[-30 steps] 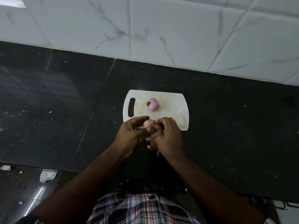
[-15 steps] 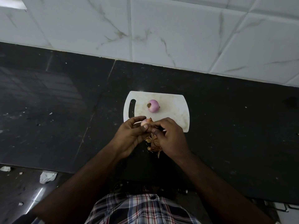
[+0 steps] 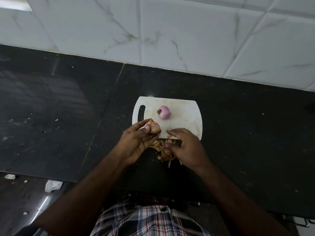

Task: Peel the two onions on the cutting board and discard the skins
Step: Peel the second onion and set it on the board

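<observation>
since a moment before, both hands had parted: the left hand had carried the half-peeled onion off toward nine o'clock, and the right hand had dropped toward five o'clock over the skins. the left fingers were curled round that onion, holding it above the near left corner of the cutting board. the right fingers looked bent down over a dark, flat-edged thing at the board's near edge; i could not tell whether they gripped it or a scrap of skin. the second onion, purple and bare-looking, lay on the board at twelve o'clock from the hands. loose skins were heaped on the desk just off the board. the peeling step seemed still in hand, on the held onion; next it likely called for stripping its last papery layers, then gathering the heap to throw away.
</observation>
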### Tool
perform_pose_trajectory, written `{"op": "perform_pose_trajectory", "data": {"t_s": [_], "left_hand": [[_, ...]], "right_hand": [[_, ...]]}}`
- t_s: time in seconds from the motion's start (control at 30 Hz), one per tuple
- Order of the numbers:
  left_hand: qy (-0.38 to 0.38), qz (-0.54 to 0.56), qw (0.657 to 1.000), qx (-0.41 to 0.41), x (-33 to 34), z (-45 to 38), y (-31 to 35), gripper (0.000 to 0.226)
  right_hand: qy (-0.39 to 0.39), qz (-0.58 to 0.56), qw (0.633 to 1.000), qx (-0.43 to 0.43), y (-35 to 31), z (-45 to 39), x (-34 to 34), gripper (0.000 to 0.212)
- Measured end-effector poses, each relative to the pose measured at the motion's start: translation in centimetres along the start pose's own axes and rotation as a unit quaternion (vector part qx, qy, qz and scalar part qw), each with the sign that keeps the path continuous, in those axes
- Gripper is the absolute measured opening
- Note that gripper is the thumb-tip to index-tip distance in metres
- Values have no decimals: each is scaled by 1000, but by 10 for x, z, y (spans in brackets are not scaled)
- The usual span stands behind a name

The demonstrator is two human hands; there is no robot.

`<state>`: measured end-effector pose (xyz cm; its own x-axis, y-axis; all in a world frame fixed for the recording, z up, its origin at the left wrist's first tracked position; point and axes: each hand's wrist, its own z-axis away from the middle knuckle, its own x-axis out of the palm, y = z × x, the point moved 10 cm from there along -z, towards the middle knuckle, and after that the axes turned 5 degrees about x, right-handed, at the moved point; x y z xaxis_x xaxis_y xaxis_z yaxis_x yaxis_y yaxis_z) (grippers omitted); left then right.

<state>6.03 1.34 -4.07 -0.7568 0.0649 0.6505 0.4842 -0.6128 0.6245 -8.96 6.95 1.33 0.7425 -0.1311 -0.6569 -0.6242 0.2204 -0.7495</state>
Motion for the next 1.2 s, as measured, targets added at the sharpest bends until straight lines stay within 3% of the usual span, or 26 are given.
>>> {"op": "perform_pose_trajectory", "data": {"t_s": [0.13,0.27,0.37,0.5,0.63,0.77,0.83,1.1,1.2], "left_hand": [[-27,-57,998,-10,8,2,-3,49],[-30,-72,997,-13,11,3,-5,46],[-15,-43,999,1,7,1,-1,47],[-3,-22,1000,-4,0,0,3,56],[-1,-39,999,-19,-1,0,3,51],[-14,-78,997,-22,0,0,-2,37],[-35,-102,994,-15,4,0,-2,34],[-63,-137,988,16,15,4,4,51],[-69,-127,989,21,14,5,6,45]], "right_hand": [[24,-47,998,-42,-31,-8,-5,49],[60,-14,994,-87,-46,-8,-6,17],[42,25,994,-100,-43,-5,2,11],[-24,54,997,-57,-17,-2,15,15],[-71,74,995,-21,-7,-4,12,35],[-18,-54,998,35,-13,-9,-6,52],[-33,-78,995,48,-17,-10,1,59],[-4,-113,992,46,-15,-11,7,42],[-1,-175,983,57,-11,-11,7,38]]}}
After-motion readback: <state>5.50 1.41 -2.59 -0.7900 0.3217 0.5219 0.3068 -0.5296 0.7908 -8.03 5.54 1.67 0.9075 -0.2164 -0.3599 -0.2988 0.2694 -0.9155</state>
